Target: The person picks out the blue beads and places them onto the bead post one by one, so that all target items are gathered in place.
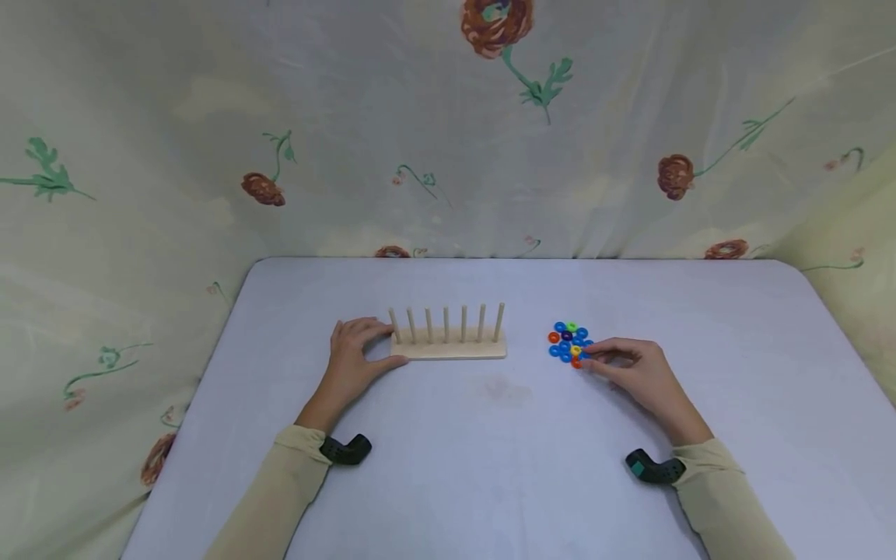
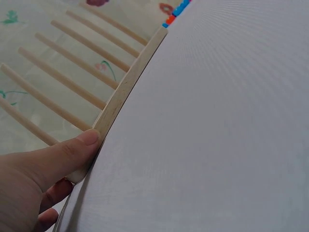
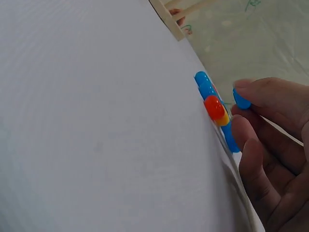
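A wooden peg rack (image 1: 448, 350) with a row of several upright pegs stands on the table. My left hand (image 1: 355, 351) holds its left end, and in the left wrist view the thumb (image 2: 87, 137) presses on the front edge of the base. To the right of the rack lies a cluster of small rings (image 1: 564, 347) in blue, red, yellow, green and dark purple. My right hand (image 1: 633, 369) is at the right side of that cluster. Between its fingertips it pinches a blue ring (image 3: 241, 100), just off the other rings in the right wrist view.
The white table (image 1: 448, 467) has rounded far corners. A floral curtain (image 1: 392, 117) hangs behind it and along both sides. A dark wrist device (image 1: 346, 449) sits on the left sleeve, and another device (image 1: 654, 467) on the right.
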`<control>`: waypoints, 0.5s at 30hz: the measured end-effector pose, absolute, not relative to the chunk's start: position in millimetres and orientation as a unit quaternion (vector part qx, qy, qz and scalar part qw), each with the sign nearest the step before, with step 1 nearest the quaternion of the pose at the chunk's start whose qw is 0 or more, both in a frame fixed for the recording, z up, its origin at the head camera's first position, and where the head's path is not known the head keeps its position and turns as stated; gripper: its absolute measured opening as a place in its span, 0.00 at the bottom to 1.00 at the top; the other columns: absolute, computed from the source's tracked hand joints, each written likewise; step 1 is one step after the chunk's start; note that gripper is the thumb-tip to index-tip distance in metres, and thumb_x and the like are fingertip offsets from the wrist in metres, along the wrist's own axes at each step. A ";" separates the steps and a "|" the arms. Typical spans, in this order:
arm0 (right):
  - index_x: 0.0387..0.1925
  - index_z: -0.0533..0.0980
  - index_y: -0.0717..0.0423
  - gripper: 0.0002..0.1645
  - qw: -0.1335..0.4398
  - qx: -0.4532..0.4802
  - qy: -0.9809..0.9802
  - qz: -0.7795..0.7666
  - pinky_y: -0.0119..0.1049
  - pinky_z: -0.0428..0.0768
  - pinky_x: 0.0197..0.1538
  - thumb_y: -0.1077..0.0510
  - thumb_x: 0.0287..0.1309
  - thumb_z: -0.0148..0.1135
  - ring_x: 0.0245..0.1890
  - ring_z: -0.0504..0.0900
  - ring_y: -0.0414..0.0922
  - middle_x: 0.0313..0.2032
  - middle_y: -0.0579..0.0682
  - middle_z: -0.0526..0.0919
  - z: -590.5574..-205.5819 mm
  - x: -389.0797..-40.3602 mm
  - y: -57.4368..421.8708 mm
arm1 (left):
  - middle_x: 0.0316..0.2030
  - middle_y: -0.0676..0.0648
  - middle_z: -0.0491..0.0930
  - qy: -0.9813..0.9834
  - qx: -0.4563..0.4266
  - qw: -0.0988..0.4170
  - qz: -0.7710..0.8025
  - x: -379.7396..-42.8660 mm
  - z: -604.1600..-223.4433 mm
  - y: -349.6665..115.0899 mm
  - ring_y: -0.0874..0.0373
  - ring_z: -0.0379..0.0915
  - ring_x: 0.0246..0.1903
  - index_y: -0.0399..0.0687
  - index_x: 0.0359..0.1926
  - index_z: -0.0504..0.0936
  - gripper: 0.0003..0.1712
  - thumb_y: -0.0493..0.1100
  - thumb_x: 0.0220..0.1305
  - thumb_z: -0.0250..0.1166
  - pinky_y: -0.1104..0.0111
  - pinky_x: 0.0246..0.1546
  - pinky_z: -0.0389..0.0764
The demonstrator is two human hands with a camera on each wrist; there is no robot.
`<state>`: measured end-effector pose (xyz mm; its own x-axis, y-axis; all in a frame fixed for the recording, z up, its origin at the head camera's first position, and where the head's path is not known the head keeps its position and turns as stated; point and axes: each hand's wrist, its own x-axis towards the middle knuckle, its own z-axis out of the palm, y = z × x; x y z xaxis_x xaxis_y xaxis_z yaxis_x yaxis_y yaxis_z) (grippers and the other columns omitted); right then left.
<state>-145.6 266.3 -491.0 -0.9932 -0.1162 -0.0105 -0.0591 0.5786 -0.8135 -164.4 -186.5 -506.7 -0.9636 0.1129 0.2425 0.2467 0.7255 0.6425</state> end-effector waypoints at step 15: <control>0.45 0.88 0.50 0.11 -0.022 -0.136 0.867 -0.478 0.24 0.84 0.38 0.56 0.60 0.75 0.42 0.81 0.28 0.45 0.53 0.91 -463.9 -155.0 232.3 | 0.61 0.37 0.81 -0.927 -0.094 0.091 -0.352 -163.1 -505.6 -186.2 0.39 0.68 0.67 0.44 0.55 0.86 0.33 0.49 0.48 0.84 0.34 0.78 0.43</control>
<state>-155.0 232.3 -463.9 -0.9621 -0.2151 0.1676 -0.2566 0.5060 -0.8235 -163.1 -186.2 -505.6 -0.9657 0.1111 0.2346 0.2388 0.7344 0.6353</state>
